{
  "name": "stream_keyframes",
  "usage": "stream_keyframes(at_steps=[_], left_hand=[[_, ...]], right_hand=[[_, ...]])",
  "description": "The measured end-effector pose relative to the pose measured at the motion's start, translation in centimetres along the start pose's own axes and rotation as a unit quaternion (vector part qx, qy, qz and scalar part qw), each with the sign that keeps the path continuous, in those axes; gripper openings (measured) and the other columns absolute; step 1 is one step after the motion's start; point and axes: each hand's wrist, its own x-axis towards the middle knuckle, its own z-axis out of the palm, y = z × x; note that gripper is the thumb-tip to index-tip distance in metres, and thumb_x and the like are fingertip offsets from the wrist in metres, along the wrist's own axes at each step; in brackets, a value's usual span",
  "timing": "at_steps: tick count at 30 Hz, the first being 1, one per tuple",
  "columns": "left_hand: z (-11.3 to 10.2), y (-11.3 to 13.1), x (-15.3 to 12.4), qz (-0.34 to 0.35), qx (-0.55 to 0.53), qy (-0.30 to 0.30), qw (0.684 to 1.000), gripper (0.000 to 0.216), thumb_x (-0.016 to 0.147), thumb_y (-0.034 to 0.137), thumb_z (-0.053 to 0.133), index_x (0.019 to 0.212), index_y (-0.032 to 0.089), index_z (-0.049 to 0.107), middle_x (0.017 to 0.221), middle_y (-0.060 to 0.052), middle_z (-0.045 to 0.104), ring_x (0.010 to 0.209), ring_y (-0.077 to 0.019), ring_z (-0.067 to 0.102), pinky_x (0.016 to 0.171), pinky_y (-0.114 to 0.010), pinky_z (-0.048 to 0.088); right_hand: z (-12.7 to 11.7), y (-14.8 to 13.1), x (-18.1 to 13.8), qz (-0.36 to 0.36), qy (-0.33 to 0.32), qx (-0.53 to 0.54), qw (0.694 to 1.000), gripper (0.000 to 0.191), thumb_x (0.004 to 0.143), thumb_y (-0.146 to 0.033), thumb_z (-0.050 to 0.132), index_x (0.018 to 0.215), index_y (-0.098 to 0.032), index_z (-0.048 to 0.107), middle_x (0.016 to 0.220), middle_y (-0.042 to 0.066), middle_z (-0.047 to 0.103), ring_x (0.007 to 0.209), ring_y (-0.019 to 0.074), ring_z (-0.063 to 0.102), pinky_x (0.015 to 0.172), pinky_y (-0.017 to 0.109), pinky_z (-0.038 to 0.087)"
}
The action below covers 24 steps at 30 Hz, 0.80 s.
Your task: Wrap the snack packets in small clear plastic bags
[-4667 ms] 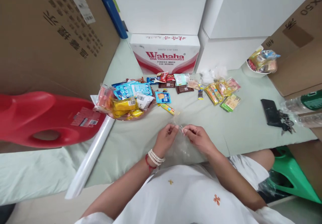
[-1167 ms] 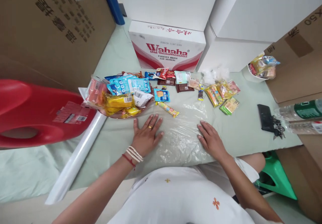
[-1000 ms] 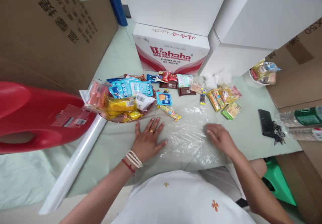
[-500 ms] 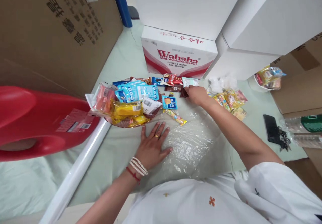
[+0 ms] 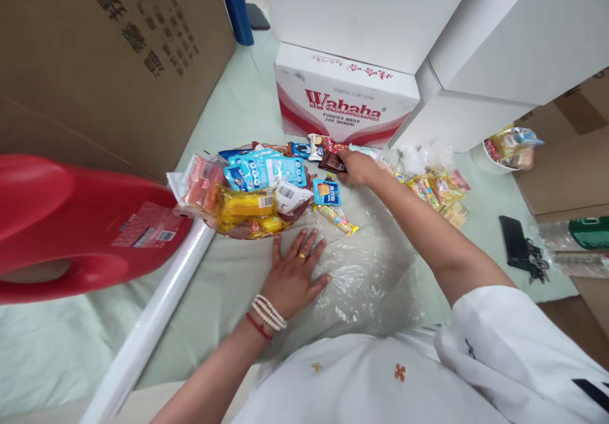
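My left hand (image 5: 295, 278) lies flat on the pale green cloth, fingers spread, with nothing in it. It rests beside a clear plastic bag (image 5: 371, 271) and in front of a brown tray (image 5: 228, 232) heaped with wrapped snacks. My right hand (image 5: 358, 167) reaches to the back, its fingers closed on the right end of a dark brown snack packet (image 5: 332, 162). Its fingertips are partly hidden. Red and white snack packets (image 5: 320, 146) lie just behind. Nearer me are a blue snack packet (image 5: 327, 192) and a yellow snack stick (image 5: 337, 219).
A Wahaba-style water carton printed Wahaha (image 5: 342, 106) stands behind the snacks, under white boxes (image 5: 371, 11). More yellow packets (image 5: 431, 189) lie right, near a white tub (image 5: 492, 157) and black pouch with keys (image 5: 516, 243). At left are a red plastic container (image 5: 95, 221) and white roll (image 5: 152, 322).
My right hand has shifted left, from beside the pale packet to the dark brown packet, which it now grips. My left hand stays flat on the cloth. The view has shifted slightly.
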Motion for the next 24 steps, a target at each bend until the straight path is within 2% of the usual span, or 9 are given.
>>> stream_keyframes(at_steps=[4,6,8,12,14,16,19,22,24], left_hand=[[0.0,0.0,-0.1,0.005,0.001,0.0,1.0,0.067,0.097,0.054,0.055,0.157,0.025,0.044,0.169,-0.012,0.035,0.157,-0.0338,0.03,0.125,-0.07,-0.01],[0.0,0.0,-0.1,0.009,0.0,-0.003,1.0,0.067,0.097,0.054,0.055,0.157,0.025,0.044,0.169,-0.012,0.035,0.157,-0.0339,0.03,0.125,-0.071,-0.009],[0.0,0.0,-0.1,0.006,-0.001,-0.003,1.0,0.069,0.096,0.055,0.057,0.158,0.026,0.044,0.168,-0.013,0.036,0.157,-0.0348,0.03,0.125,-0.072,-0.006],[0.2,-0.1,-0.1,0.001,-0.002,-0.005,1.0,0.076,0.094,0.059,0.058,0.16,0.026,0.041,0.168,-0.014,0.036,0.158,-0.0365,0.028,0.125,-0.073,-0.006],[0.2,-0.1,-0.1,0.003,-0.002,-0.009,1.0,0.078,0.094,0.06,0.058,0.161,0.025,0.038,0.168,-0.015,0.036,0.158,-0.0362,0.027,0.124,-0.072,-0.008],[0.2,0.0,-0.1,0.006,0.003,-0.011,1.0,0.08,0.094,0.059,0.058,0.162,0.023,0.036,0.168,-0.016,0.036,0.158,-0.0364,0.027,0.124,-0.072,-0.008],[0.2,0.1,-0.2,0.007,0.016,-0.013,1.0,0.085,0.094,0.059,0.058,0.164,0.021,0.031,0.168,-0.018,0.036,0.157,-0.0385,0.03,0.123,-0.074,-0.006],[0.3,-0.1,-0.2,0.007,0.028,-0.023,0.999,0.087,0.094,0.06,0.057,0.165,0.021,0.027,0.168,-0.019,0.034,0.157,-0.0393,0.03,0.123,-0.075,-0.006],[0.2,-0.3,-0.2,0.009,0.032,-0.036,0.999,0.087,0.094,0.06,0.056,0.166,0.023,0.026,0.169,-0.019,0.031,0.157,-0.0391,0.03,0.122,-0.075,-0.006]], right_hand=[[-0.9,-0.2,-1.5,0.015,-0.059,-0.049,0.997,0.047,0.081,-0.035,0.073,0.122,-0.013,0.068,0.118,0.022,0.072,0.116,0.0378,0.061,0.09,0.04,0.05],[-1.4,0.1,-2.7,0.017,-0.064,-0.05,0.997,0.045,0.079,-0.033,0.074,0.118,-0.012,0.069,0.114,0.022,0.073,0.117,0.0394,0.06,0.092,0.042,0.049],[-2.0,0.9,-4.7,0.032,-0.034,-0.016,0.999,0.043,0.08,-0.033,0.073,0.118,-0.012,0.069,0.111,0.02,0.073,0.112,0.0371,0.062,0.09,0.04,0.049],[-3.1,2.5,-11.0,0.067,0.054,0.15,0.985,0.05,0.085,-0.04,0.069,0.129,-0.014,0.065,0.109,0.012,0.073,0.092,0.0272,0.065,0.08,0.035,0.048],[-3.2,2.3,-14.7,0.035,0.066,0.217,0.973,0.053,0.086,-0.041,0.068,0.133,-0.016,0.063,0.11,0.01,0.073,0.09,0.0253,0.065,0.08,0.034,0.048],[-2.6,1.1,-18.2,-0.034,0.042,0.239,0.969,0.052,0.086,-0.039,0.069,0.133,-0.017,0.064,0.108,0.01,0.072,0.092,0.0257,0.063,0.084,0.035,0.048],[0.0,-1.7,-21.5,-0.118,-0.01,0.209,0.971,0.054,0.087,-0.032,0.07,0.138,-0.015,0.062,0.108,0.012,0.07,0.098,0.0276,0.06,0.091,0.038,0.046],[3.1,-4.1,-22.6,-0.126,-0.04,0.139,0.981,0.056,0.089,-0.024,0.068,0.143,-0.015,0.058,0.116,0.015,0.067,0.106,0.0301,0.056,0.094,0.04,0.045],[4.7,-4.8,-22.7,-0.112,-0.045,0.11,0.987,0.058,0.09,-0.025,0.069,0.146,-0.016,0.056,0.124,0.017,0.065,0.111,0.0312,0.055,0.095,0.041,0.043]])
